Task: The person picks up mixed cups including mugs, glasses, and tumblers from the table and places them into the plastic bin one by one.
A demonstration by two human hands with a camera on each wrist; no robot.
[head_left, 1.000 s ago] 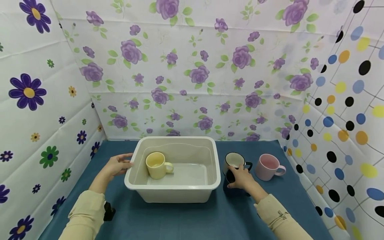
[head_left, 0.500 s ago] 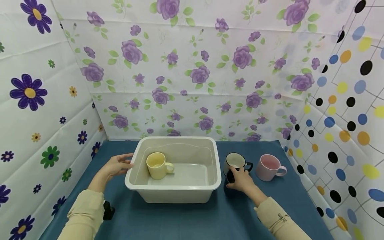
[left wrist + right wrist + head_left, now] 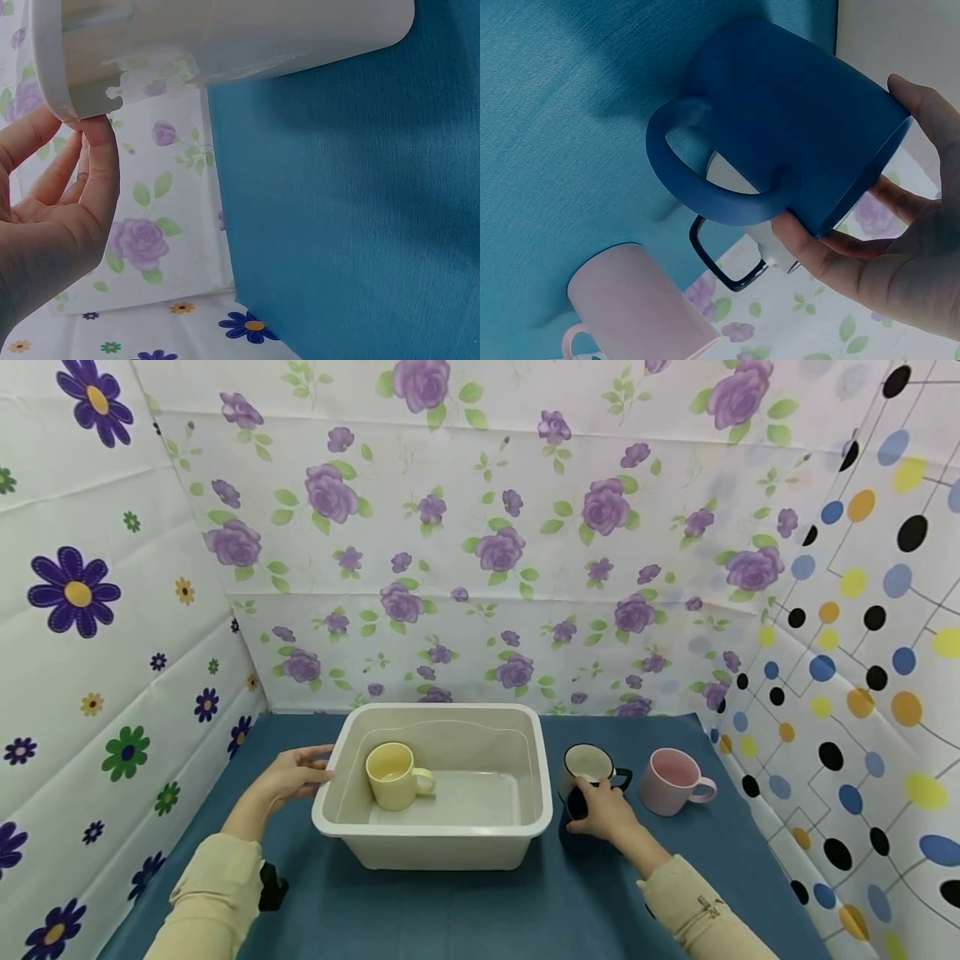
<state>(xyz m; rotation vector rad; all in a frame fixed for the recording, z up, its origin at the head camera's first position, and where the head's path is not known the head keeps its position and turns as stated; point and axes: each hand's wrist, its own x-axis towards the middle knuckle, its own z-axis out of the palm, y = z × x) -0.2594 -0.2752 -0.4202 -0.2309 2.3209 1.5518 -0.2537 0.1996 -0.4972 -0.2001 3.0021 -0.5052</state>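
Note:
My right hand (image 3: 600, 810) grips a dark blue mug (image 3: 787, 112) by its rim, the thumb on one side and fingers on the other. In the head view the hand covers much of that mug, which stands just right of a cream plastic basin (image 3: 442, 852). At the basin's left edge, my left hand (image 3: 288, 774) holds the rim (image 3: 51, 67) between thumb and fingertips. Inside the basin, on its left, a yellow mug (image 3: 390, 781) stands upright, handle to the right. Right behind the blue mug is a white mug (image 3: 587, 762) with a black rim and handle.
A pink mug (image 3: 667, 785) stands to the right of the white one, its handle pointing right. Blue cloth (image 3: 450, 918) covers the table. Patterned sheets (image 3: 450, 552) close off the back and both sides. A small black object (image 3: 272, 887) shows beside the left sleeve.

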